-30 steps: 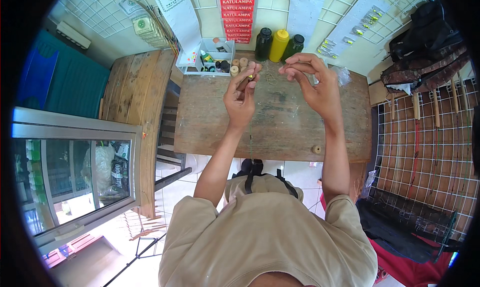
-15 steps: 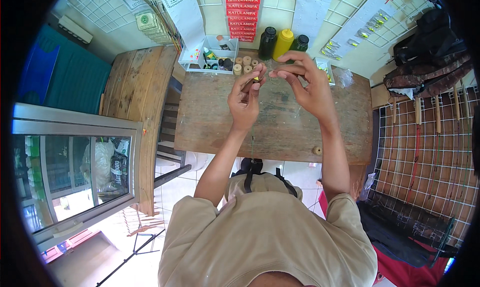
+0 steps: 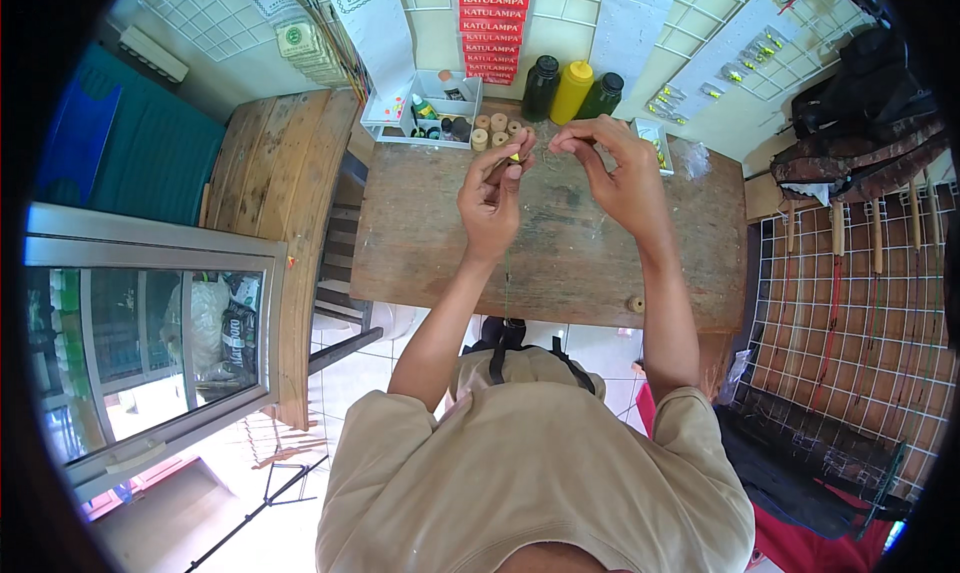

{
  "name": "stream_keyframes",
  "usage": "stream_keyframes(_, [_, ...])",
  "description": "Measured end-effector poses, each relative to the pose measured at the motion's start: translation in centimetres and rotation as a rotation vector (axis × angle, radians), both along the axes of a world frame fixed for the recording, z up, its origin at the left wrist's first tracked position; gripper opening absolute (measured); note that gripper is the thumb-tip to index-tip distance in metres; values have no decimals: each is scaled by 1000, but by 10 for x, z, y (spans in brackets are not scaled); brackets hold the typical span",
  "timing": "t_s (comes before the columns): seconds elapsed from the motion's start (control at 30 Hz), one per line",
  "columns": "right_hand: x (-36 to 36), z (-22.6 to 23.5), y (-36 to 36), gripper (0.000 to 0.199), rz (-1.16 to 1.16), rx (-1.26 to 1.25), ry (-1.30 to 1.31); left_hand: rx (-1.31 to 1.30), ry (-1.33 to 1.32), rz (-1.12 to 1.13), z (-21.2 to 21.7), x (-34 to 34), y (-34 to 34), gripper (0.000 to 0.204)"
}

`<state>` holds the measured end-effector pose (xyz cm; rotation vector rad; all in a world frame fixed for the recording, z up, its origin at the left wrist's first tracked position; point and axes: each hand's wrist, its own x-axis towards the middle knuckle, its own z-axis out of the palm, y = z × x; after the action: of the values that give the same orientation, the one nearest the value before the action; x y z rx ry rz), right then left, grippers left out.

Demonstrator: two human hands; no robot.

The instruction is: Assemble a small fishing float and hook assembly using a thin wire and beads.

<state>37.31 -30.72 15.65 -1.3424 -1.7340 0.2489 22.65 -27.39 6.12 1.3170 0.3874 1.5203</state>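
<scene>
The person stands at the near edge of a worn wooden table (image 3: 560, 243) and holds both hands up over its far half, close together but not touching. The left hand (image 3: 492, 198) is closed in a narrow pinch: thumb and first fingers press on a small yellow piece (image 3: 514, 158), which shows just at the fingertips, at the far right side of that hand. The right hand (image 3: 618, 168) is a little to the right of it and slightly farther; its fingers curl inward with the tips pinched, and I think they hold a very thin line, but the line is too fine to see clearly, so I cannot tell for sure. The important relation is this: the yellow piece lies between the two hands, already inside the left grip, and the right fingertips point toward it from the right, near but apart. A long axis of the piece I cannot judge, as it is too small. Just beyond the hands, on the far edge of the table, stand a row of small tan spools (image 3: 497, 128), a white tray of small parts (image 3: 420, 108), and three bottles, dark, yellow and dark green (image 3: 572, 88).
</scene>
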Motion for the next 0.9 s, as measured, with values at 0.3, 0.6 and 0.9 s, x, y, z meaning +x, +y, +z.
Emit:
stream_keyframes(0.3, [-8,-11,2,14,-2,151,-156,-8,-37,-33,3,3,0,22])
stream_keyframes(0.6, [-5,-19,1,14,35,85,-191,-58,4,-54,3,1,-2,23])
stream_keyframes(0.9, [-5,-21,1,12,59,23,-106,-116,-37,-18,-1,7,-3,21])
